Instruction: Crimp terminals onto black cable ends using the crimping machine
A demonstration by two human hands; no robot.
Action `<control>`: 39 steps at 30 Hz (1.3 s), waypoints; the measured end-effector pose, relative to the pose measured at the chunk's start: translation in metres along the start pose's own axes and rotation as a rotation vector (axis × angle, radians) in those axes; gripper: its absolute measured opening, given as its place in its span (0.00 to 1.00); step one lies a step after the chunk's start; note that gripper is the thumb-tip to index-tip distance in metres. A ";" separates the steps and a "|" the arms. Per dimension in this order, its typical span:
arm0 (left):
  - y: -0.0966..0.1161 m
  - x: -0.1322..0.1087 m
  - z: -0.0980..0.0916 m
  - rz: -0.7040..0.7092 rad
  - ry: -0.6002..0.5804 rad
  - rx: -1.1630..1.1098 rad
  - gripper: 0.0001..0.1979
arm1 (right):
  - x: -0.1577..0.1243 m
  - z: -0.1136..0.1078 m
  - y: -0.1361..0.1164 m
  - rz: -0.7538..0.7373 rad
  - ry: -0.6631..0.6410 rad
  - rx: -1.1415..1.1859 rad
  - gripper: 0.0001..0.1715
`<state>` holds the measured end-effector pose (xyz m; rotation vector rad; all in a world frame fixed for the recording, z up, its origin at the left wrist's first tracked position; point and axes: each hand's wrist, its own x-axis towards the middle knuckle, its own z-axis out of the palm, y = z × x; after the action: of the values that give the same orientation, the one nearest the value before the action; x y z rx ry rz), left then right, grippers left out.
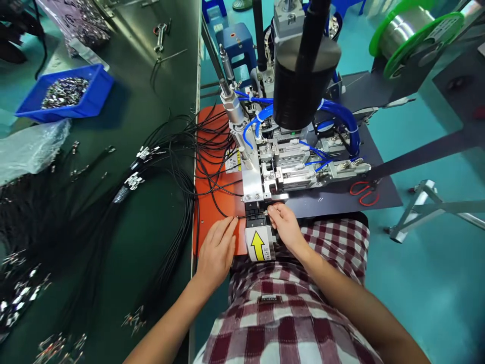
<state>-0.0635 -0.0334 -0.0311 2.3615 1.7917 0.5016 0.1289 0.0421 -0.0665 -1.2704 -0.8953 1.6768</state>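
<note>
Blue bin (95, 97), far beyond my left fingers (227, 232), holds metal terminals (64, 92); left fingers rest outstretched on the black wire (244, 216), right fingers (273, 211) pinch it.

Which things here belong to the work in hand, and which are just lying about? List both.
In hand: left hand, right hand, black cable, arrow-marked fixture, machine, orange mat.
Lying about: blue bin, red scissors, plastic bag, metal tool.
</note>
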 end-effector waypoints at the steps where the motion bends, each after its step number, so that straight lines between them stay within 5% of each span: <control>1: 0.000 -0.002 0.000 -0.004 -0.015 0.038 0.26 | 0.001 0.000 0.000 -0.003 0.002 0.003 0.20; 6: 0.000 0.000 0.005 -0.028 -0.024 0.109 0.24 | 0.003 -0.006 0.004 -0.007 -0.032 -0.001 0.23; 14: -0.005 0.000 0.005 -0.012 -0.022 0.090 0.23 | -0.024 -0.056 0.013 0.006 0.083 -0.042 0.24; 24: -0.027 0.072 -0.010 0.038 -0.008 -0.001 0.18 | -0.041 -0.064 0.017 0.039 0.070 -0.074 0.20; 28: -0.036 0.045 -0.049 0.076 -0.145 0.007 0.17 | -0.049 -0.075 0.006 0.046 0.070 -0.090 0.18; 32: -0.039 -0.014 -0.086 0.283 -0.552 0.093 0.12 | -0.055 -0.085 -0.008 0.041 0.093 -0.123 0.17; 35: -0.038 -0.044 -0.090 0.413 -0.652 0.252 0.06 | -0.056 -0.076 -0.021 -0.013 0.043 -0.165 0.16; 39: -0.039 -0.045 -0.083 0.523 -0.685 0.370 0.06 | -0.059 -0.054 -0.037 -0.059 -0.052 -0.192 0.17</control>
<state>-0.1377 -0.0729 0.0271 2.7477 1.0216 -0.5974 0.1970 0.0063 -0.0239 -1.3176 -1.1371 1.6143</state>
